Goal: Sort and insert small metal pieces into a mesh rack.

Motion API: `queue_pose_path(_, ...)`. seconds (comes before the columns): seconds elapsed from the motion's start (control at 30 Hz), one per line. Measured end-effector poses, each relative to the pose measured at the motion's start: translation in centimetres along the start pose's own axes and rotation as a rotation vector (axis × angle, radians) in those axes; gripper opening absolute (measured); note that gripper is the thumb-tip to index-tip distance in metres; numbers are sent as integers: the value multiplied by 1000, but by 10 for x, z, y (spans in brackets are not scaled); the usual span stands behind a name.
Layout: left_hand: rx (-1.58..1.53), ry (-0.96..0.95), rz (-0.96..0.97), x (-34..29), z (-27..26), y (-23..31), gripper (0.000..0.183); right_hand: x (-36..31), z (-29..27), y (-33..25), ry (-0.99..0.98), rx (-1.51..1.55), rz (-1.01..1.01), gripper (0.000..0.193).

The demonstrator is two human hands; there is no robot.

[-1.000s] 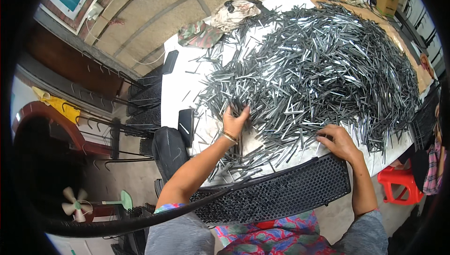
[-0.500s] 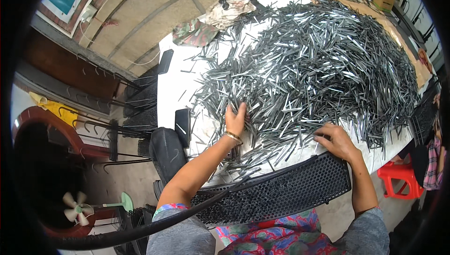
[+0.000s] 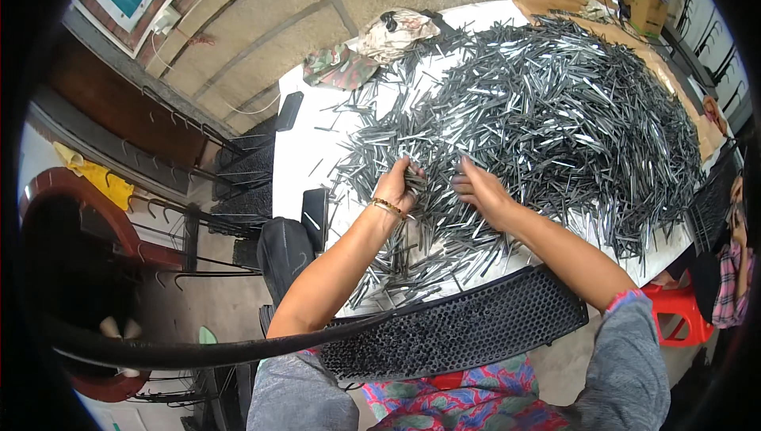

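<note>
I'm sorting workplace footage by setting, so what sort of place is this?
Probably a small workshop for handwork, though I can't be certain: a large heap of thin dark strips covers much of a white table, and a black perforated panel runs along its near edge.

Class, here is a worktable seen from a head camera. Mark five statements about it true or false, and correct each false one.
1. The left hand holds a bundle of thin, dark grey strips. True.
2. The curved black plastic mesh panel is at the side of the white tabletop nearest the person. True.
3. The right hand rests on that panel. False: it is beyond the panel, over the strip-covered tabletop.
4. The plastic stool at the right is blue. False: it is red.
5. The camouflage-patterned fabric cap lies toward the tabletop's far left. True.
</note>
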State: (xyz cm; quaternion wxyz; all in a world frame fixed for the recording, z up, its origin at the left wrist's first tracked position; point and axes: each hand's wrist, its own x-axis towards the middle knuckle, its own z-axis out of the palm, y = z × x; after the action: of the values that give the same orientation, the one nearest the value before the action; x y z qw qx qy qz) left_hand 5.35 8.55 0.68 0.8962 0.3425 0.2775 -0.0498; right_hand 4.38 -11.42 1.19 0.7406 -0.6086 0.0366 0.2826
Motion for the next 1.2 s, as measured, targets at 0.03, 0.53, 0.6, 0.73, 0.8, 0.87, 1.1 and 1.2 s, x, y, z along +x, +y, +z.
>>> queue_pose_path(0.03,15,-2,63,-4,15,-2,16,16,9,3,30,216,70,78)
queue_pose_path(0.53,702,-46,1106,-19,44,-2,17,57,96,-33,-240,905,-75,36)
queue_pose_path(0.6,790,-7,1140,-18,42,-3,17,49,88,-44,-271,907,-98,36)
queue_pose_path(0.73,778,-192,1226,-27,68,6,24,66,79,-52,-168,1022,-102,25)
queue_pose_path(0.8,711,-165,1219,-33,83,7,28,67,75,-53,-182,1048,-136,21)
queue_pose_path(0.87,728,-138,1188,-41,93,11,41,64,72,-55,-192,1102,-162,23)
queue_pose_path(1.1,228,-179,585,-43,74,4,27,68,63,-42,2,913,-152,21)
queue_pose_path(1.2,262,-180,258,-47,45,6,22,57,69,-21,94,644,-132,22)
